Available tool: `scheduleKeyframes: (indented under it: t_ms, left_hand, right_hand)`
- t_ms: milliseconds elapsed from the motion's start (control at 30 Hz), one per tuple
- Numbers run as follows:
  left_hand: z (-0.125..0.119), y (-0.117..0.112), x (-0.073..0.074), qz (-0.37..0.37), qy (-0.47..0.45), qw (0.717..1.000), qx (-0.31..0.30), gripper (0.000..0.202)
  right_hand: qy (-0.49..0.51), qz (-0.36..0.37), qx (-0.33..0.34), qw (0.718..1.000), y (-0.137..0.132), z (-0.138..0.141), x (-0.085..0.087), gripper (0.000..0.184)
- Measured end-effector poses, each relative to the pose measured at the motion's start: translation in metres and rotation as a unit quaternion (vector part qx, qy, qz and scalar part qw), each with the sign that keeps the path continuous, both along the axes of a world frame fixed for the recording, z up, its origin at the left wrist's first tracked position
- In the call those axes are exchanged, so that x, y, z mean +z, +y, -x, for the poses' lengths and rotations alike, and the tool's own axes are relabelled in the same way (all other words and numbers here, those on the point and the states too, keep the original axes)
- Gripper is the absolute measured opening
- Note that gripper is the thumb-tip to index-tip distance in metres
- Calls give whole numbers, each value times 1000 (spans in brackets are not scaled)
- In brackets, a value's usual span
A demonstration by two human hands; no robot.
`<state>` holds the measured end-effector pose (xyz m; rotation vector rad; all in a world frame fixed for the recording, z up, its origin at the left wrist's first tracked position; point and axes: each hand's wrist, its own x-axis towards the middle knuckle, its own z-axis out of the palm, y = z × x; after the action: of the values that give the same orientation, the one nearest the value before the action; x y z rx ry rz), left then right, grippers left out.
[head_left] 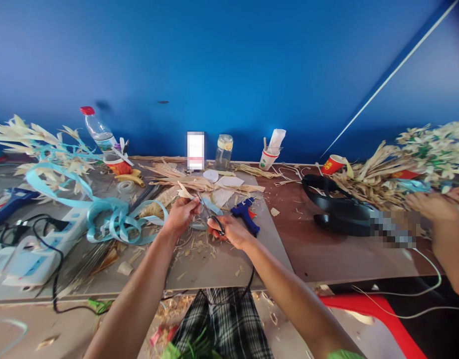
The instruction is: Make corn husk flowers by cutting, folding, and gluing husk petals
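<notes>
My left hand (181, 214) is closed in a pinch on a small pale piece of dried husk (185, 192), held above the grey board (214, 259). My right hand (229, 230) grips a pair of scissors (210, 213) by the dark handles, blades pointing up and left toward the husk piece. Both hands hover close together over scattered husk trimmings. A blue glue gun (244, 213) lies just right of my right hand.
Light blue ribbon (113, 214) curls at left beside a power strip (46, 244) and black cables. A water bottle (99, 130), jar (224, 151) and paper cups (268, 158) line the back. Dried husks (367, 182) pile at right, where another person's hand (433, 207) works. A black object (337, 209) lies nearby.
</notes>
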<state>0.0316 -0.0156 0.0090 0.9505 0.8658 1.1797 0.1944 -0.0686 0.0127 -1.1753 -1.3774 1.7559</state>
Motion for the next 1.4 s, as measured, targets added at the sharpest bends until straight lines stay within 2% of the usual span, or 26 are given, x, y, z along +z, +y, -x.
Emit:
scheduleKeyframes:
  t_ms: [333, 500, 667, 967, 1233, 1400]
  left_hand:
    - [1, 4, -6, -8, -6, 1000, -1, 30]
    - [1, 2, -3, -27, -14, 1000, -2, 30]
    - [-2, -1, 1, -32, -3, 999, -27, 27]
    - [0, 1, -2, -9, 15, 999, -29, 31]
    - [-2, 3, -5, -21, -52, 998, 2, 26]
    - [-1, 0, -2, -35, -65, 997, 8, 24]
  right_hand:
    - [-14, -30, 3, 999, 1, -1, -10, 51]
    - [3, -7, -15, 1000, 1, 0, -10, 51]
    - [44, 18, 4, 999, 3, -2, -9, 52]
    - [22, 9, -4, 1000, 2, -1, -8, 48]
    - [28, 7, -32, 999, 1, 2, -9, 50]
    - [80, 47, -6, 996, 2, 1, -7, 52]
